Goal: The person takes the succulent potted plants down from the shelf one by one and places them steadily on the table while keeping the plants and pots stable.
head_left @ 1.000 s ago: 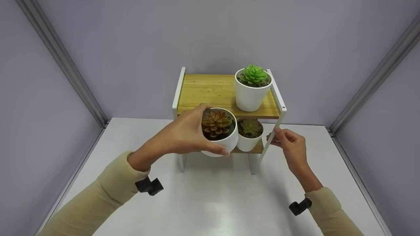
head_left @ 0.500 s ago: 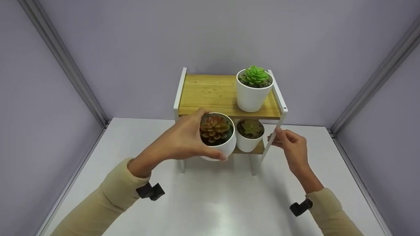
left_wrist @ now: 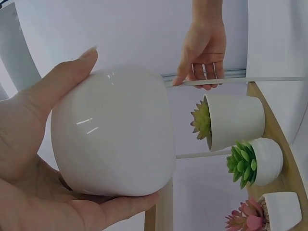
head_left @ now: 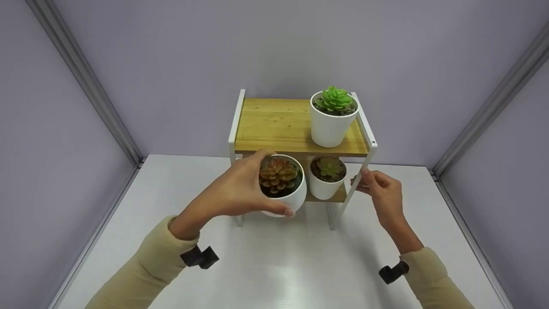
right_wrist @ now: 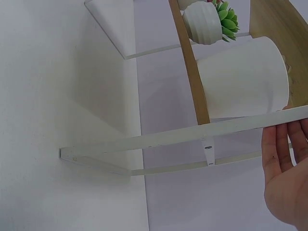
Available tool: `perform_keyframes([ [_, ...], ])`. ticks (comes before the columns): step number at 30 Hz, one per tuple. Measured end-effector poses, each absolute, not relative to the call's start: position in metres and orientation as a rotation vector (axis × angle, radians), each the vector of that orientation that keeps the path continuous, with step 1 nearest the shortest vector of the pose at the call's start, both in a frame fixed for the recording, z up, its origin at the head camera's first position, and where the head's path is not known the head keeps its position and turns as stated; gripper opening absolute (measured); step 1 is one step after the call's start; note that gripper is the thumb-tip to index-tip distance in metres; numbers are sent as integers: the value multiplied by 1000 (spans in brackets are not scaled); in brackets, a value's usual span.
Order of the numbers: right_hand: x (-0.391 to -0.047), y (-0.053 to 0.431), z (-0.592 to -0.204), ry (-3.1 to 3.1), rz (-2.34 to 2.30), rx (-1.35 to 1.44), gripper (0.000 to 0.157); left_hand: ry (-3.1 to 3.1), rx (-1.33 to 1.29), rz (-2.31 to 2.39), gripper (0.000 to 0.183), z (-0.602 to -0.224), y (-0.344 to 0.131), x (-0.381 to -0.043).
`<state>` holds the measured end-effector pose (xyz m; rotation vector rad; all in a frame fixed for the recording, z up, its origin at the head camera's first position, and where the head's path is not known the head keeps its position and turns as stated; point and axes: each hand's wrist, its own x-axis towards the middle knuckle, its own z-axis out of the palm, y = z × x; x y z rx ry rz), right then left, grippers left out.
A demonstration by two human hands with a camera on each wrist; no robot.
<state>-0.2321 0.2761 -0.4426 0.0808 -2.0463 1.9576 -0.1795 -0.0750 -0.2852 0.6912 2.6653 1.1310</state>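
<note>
my left hand (head_left: 233, 193) cups round glossy white ceramic pot of orange succulent (head_left: 283, 185), held clear at front left corner of white-framed wooden two-tier shelf (head_left: 274, 124). my right hand (head_left: 381, 191) pinches its front right leg. pot likely weighty, slick, breakable; grip belly, support underneath.

Staged recording booth, not a home. Plain lilac walls (head_left: 171, 64) with metal corner rails (head_left: 81, 77) enclose a bare white table (head_left: 279, 266). Small plant shelf (head_left: 279, 122) at far end.
</note>
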Motion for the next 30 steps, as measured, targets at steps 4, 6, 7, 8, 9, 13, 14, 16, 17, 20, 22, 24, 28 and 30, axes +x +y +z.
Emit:
perform_keyframes([
  [4, -232, 275, -444, -2043, 1959, 83, 40, 2649, 679, 1147, 113, -291, -77, -180],
  [6, -232, 275, -444, -2044, 1961, 85, 41, 2649, 673, 1147, 112, -294, -78, -180],
  [7, -232, 275, -444, -2049, 1959, 84, 41, 2652, 671, 1145, 111, -296, -78, -180],
  [8, -232, 275, -444, -2054, 1957, 82, 41, 2654, 667, 1140, 111, -299, -78, -180],
  [9, -232, 275, -444, -2056, 1955, 82, 41, 2658, 665, 1132, 111, -301, -79, -180],
  [13, -232, 276, -443, -2057, 1955, 80, 41, 2662, 650, 1119, 114, -310, -79, -181],
  [14, -232, 276, -443, -2058, 1955, 80, 41, 2663, 643, 1119, 115, -312, -79, -180],
  [16, -232, 277, -443, -2061, 1958, 78, 42, 2662, 641, 1133, 115, -315, -80, -180],
  [17, -232, 277, -443, -2065, 1957, 77, 43, 2661, 637, 1138, 114, -317, -80, -181],
  [20, -232, 276, -443, -2065, 1962, 74, 43, 2646, 640, 1172, 111, -324, -81, -181],
  [22, -231, 276, -443, -2054, 1971, 77, 42, 2638, 633, 1182, 111, -329, -82, -182],
  [24, -231, 276, -443, -2046, 1980, 83, 42, 2638, 607, 1179, 115, -333, -83, -183],
  [28, -231, 276, -443, -2046, 1978, 85, 42, 2639, 575, 1191, 117, -341, -86, -183],
  [30, -231, 276, -443, -2048, 1973, 81, 43, 2637, 578, 1222, 113, -345, -87, -183],
])
